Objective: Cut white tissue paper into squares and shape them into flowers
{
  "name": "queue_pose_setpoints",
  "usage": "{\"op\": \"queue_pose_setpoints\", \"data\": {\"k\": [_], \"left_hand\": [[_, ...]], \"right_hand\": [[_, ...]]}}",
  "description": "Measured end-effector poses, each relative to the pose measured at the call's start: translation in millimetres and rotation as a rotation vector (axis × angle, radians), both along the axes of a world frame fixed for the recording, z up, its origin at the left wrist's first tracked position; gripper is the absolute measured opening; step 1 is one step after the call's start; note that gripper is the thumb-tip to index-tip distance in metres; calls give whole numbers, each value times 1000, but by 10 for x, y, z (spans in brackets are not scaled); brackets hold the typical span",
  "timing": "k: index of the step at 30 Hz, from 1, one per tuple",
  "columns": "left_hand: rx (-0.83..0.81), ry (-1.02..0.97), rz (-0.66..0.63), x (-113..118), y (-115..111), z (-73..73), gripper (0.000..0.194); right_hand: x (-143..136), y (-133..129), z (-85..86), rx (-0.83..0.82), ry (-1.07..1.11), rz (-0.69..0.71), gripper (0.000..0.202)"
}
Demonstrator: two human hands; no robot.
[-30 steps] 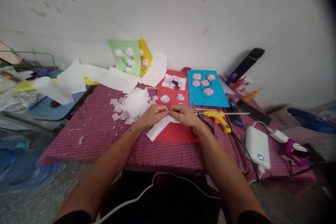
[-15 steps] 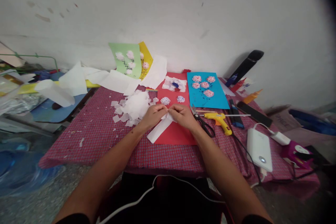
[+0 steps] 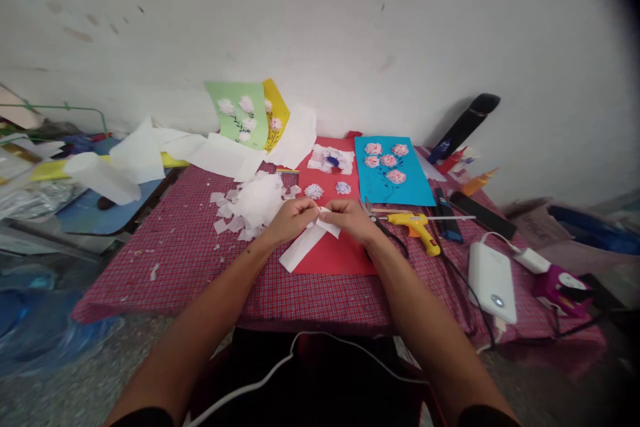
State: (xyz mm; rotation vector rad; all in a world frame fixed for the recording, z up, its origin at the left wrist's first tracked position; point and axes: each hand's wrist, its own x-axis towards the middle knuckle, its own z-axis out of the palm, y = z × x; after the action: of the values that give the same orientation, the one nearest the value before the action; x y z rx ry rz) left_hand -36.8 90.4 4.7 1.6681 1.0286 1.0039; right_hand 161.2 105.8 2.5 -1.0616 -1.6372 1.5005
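My left hand (image 3: 294,219) and my right hand (image 3: 351,219) meet over a red sheet (image 3: 345,257), fingertips pinched together. Between them they grip a white tissue paper strip (image 3: 303,248), whose long end slants down to the left and whose short end pokes out under my right hand. Just beyond my fingers sit two small paper flowers (image 3: 314,191) with bluish specks. Farther up the red sheet lies a crinkled white paper (image 3: 320,159) with dark blue and red stains. Left of my left hand is a heap of torn white tissue pieces (image 3: 257,203).
Right of my hands lie scissors (image 3: 395,238), a yellow glue gun (image 3: 423,232), a white power bank (image 3: 493,280) and a blue sheet with pink flowers (image 3: 373,183). Green (image 3: 235,120) and yellow flower cards lean on the wall. A tissue roll (image 3: 103,177) is at left.
The short end of the tissue strip now shows more below my right hand, whose fingers have shifted slightly. My left hand keeps its pinch. The whole view has moved a little.
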Motion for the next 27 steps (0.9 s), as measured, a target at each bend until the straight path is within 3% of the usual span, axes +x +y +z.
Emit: {"op": "queue_pose_setpoints", "data": {"k": [6,9,19,27], "left_hand": [[-210,-117,-152,-32,15,-35,28],[-235,-135,-191,-45,24,-56,31],[-193,-14,-140,-55,15,-43,27],[-204,-46,-134,-48,-4,-28,27]], "right_hand": [[51,-16,68,-8,15,80,35],[70,-25,115,8,-10,100,34],[84,-18,145,42,-93,183,40],[86,-37,146,17,-47,149,34]]}}
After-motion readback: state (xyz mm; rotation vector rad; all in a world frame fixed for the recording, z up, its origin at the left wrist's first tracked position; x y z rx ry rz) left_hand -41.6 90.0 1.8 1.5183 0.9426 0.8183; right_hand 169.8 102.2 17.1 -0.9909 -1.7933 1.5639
